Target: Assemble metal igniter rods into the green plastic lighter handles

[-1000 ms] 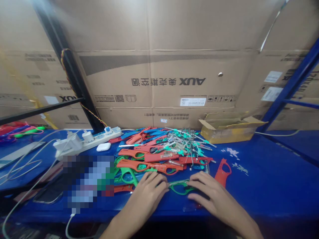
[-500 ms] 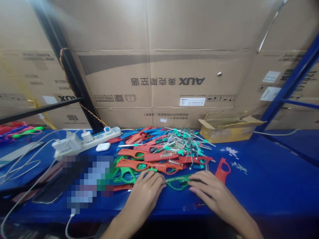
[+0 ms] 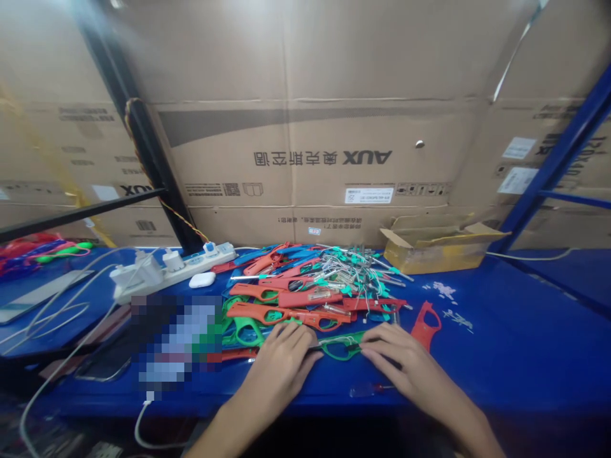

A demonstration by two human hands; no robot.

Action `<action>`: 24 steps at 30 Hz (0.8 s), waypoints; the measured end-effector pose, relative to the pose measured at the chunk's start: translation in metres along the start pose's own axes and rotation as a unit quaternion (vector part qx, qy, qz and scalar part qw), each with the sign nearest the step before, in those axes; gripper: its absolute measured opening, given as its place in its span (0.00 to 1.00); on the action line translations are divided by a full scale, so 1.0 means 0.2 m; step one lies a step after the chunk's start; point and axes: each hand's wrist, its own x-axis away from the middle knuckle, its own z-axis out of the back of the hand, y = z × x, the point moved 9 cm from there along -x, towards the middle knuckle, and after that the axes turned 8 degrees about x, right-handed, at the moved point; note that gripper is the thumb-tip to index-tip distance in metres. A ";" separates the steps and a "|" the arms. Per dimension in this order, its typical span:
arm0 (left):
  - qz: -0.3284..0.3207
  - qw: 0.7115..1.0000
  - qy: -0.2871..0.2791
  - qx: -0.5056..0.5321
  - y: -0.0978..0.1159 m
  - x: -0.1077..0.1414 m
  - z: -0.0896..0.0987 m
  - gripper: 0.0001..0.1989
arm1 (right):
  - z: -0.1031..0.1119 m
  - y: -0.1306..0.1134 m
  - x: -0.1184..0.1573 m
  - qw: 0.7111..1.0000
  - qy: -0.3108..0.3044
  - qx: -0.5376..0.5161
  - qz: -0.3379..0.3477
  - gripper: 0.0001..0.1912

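Note:
A green lighter casing point(image 3: 342, 350), of the long-nosed kitchen kind, lies level between my two hands, with thin white wire and a dark part along it. My left hand point(image 3: 287, 356) has its fingers closed on the casing's left end. On its right end, the bent fingers and thumb of my right hand point(image 3: 401, 356) grip near the dark part. Just beyond my hands is a heap of orange lighter casings point(image 3: 258, 312) and other green casings point(image 3: 248, 332). Behind it lies a tangle of metal lighter tubes point(image 3: 356, 273) with wires and teal pieces. A red casing half point(image 3: 426, 324) sits beside my right hand.
An open cardboard box point(image 3: 439, 254) stands at the back right, near small pale pieces point(image 3: 443, 291) on the blue tabletop point(image 3: 525, 343). Leftward are a power strip point(image 3: 191, 270), a white earphone case point(image 3: 202, 280) and loose cables. A clear-and-red piece point(image 3: 365, 389) lies near the front edge.
The view has shifted slightly, so the things on the left appear farther right. Both hands still hold the green casing in nearly the same place.

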 end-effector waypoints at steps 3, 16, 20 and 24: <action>0.006 0.999 -0.032 -0.006 0.00 -0.02 0.00 0.09 | -0.01 0.01 0.00 1.000 -0.010 -0.021 -0.011 0.12; -0.080 0.991 -0.086 -0.066 -0.12 -0.56 0.07 0.05 | -0.05 0.06 0.02 0.998 -0.025 -0.046 -0.027 0.14; -0.077 0.993 -0.076 -0.048 -0.17 -0.64 0.00 0.09 | -0.05 0.06 0.02 0.998 -0.027 -0.045 -0.023 0.12; -0.060 0.998 -0.017 0.008 -0.19 -0.66 0.06 0.12 | -0.05 0.06 0.02 0.998 -0.025 -0.045 -0.020 0.11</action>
